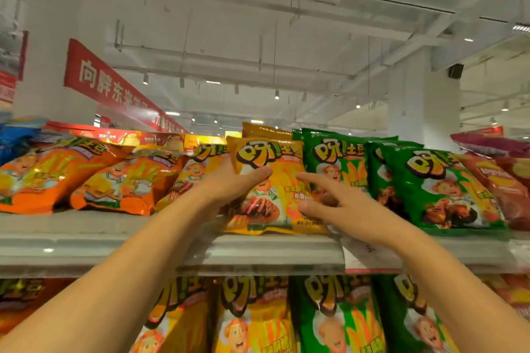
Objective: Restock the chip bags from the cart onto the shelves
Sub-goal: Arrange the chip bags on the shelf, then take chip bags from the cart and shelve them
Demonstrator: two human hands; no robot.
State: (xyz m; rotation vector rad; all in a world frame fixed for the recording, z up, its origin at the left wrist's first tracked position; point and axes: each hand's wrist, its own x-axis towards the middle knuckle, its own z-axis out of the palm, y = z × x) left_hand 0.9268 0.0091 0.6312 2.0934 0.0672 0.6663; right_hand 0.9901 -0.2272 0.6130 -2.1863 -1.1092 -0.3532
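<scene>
A yellow chip bag [275,197] leans upright on the top shelf [86,246], in the middle of the row. My left hand [232,183] grips its left edge, with the thumb across the bag's front. My right hand [335,203] is at its right side, fingers spread, index finger and thumb touching the front. Orange chip bags [57,175] lie to the left and green chip bags [430,189] stand to the right. The cart is out of view.
A lower shelf holds more yellow bags [252,318] and green bags [338,321]. Red bags [504,183] sit at the far right of the top shelf. A price tag [364,255] hangs on the shelf edge. A red banner [111,86] hangs behind.
</scene>
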